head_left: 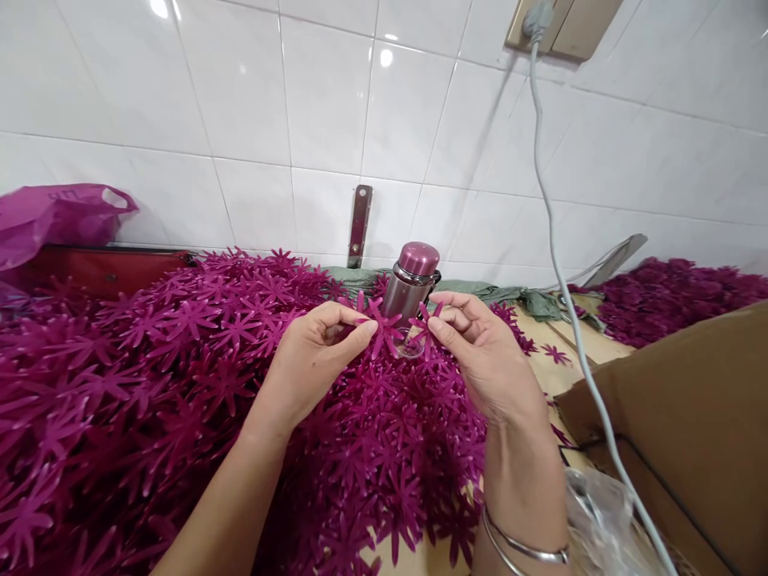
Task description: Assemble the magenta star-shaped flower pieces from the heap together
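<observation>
My left hand (327, 352) pinches a magenta star-shaped artificial flower piece (386, 328) between thumb and forefinger. Opposite it, my right hand (474, 344) grips another such flower piece (425, 326) by its petals, with a small gap between the two. Both hands are held above a large heap of the same magenta flower pieces (384, 432). Just behind the held pieces stands a thermos flask (405, 296) with a pink metallic lid. A small clear round dish (410, 346) shows partly below the fingers.
A white cable (561, 264) hangs from the wall socket (558, 28) down the right side. To the right are a cardboard box (678, 408), a clear plastic bag (606, 512) and another magenta pile (684, 300). A red pouch (108, 272) and purple bag (60, 212) lie at left.
</observation>
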The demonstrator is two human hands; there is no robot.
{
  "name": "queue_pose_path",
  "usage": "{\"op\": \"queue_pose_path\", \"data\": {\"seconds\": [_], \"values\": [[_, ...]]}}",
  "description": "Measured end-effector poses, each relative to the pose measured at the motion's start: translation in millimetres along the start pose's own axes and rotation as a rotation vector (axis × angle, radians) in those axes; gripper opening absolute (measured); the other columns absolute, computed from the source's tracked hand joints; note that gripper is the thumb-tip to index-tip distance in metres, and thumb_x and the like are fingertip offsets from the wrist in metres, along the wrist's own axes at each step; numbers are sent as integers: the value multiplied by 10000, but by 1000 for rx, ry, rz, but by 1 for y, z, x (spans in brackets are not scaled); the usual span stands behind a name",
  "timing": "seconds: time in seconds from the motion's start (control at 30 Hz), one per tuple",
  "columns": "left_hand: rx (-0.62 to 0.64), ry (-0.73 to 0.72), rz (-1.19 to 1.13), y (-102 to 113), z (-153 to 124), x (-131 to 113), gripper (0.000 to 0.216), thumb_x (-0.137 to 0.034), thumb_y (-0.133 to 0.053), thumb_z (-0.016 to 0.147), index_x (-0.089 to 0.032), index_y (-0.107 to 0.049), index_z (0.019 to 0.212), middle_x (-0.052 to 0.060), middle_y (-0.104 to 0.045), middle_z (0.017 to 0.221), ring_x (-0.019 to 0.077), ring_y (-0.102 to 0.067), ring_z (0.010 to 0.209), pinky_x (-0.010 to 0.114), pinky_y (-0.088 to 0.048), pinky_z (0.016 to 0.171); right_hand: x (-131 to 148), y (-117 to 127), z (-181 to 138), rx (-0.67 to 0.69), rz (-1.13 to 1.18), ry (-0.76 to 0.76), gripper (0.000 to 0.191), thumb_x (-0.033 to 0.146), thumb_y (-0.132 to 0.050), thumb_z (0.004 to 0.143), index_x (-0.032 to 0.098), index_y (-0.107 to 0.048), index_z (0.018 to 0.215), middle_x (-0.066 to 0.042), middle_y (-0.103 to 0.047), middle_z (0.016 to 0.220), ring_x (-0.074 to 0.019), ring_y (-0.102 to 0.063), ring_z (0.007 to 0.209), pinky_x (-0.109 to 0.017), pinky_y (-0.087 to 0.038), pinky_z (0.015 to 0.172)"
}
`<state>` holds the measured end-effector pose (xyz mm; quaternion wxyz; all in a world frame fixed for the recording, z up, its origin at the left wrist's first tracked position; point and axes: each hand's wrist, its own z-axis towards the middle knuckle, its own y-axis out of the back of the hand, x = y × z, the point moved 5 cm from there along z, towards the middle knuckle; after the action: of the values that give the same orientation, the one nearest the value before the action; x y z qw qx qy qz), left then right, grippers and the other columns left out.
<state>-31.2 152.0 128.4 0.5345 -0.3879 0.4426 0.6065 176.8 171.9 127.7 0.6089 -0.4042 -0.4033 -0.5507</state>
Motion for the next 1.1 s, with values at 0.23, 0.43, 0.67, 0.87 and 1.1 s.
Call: {"op": "queue_pose_path", "data": {"seconds": [0.23, 0.43, 0.67, 0.87, 1.1], "values": [[18, -153, 262, 14, -2, -4, 174, -388, -768, 859, -217, -777, 828, 29, -743, 857, 179, -647, 781, 273, -471, 705, -3, 0, -1, -50, 29, -38, 276, 464, -812, 839, 254, -675, 953, 47, -664, 672, -130, -586, 555, -256, -489, 556], [158, -155, 326, 13, -4, -7, 194, -381, -846, 799, -254, -805, 940, 31, -771, 992, 213, -697, 929, 307, -513, 858, 0, -8, -3, -29, -5, 12, 272, 497, -764, 883, 243, -666, 881, 54, -618, 631, -111, -512, 530, -236, -432, 527], [76, -234, 308, 8, -1, -8, 260, -381, -660, 961, -255, -780, 1155, 51, -729, 1065, 197, -670, 972, 308, -511, 866, 12, -37, -7, 185, -266, 109, 276, 453, -673, 958, 220, -717, 818, 23, -609, 731, -131, -516, 685, -255, -422, 646], [-145, -217, 179, 20, 0, -10, 310, -276, -554, 1004, -210, -742, 1242, 70, -738, 1144, 184, -704, 984, 323, -541, 941, 16, -32, -11, 224, -420, 90, 470, 584, -476, 1037, 237, -741, 863, -17, -707, 876, -177, -626, 830, -292, -462, 763], [-72, -121, -291, 7, 0, -5, 567, -210, -676, 922, -222, -529, 1469, 54, -786, 1096, 185, -759, 1019, 343, -578, 1004, 26, -36, -22, 438, -656, 163, 467, 493, -561, 1024, 230, -556, 638, 9, -596, 721, -177, -537, 763, -324, -420, 786]]}}
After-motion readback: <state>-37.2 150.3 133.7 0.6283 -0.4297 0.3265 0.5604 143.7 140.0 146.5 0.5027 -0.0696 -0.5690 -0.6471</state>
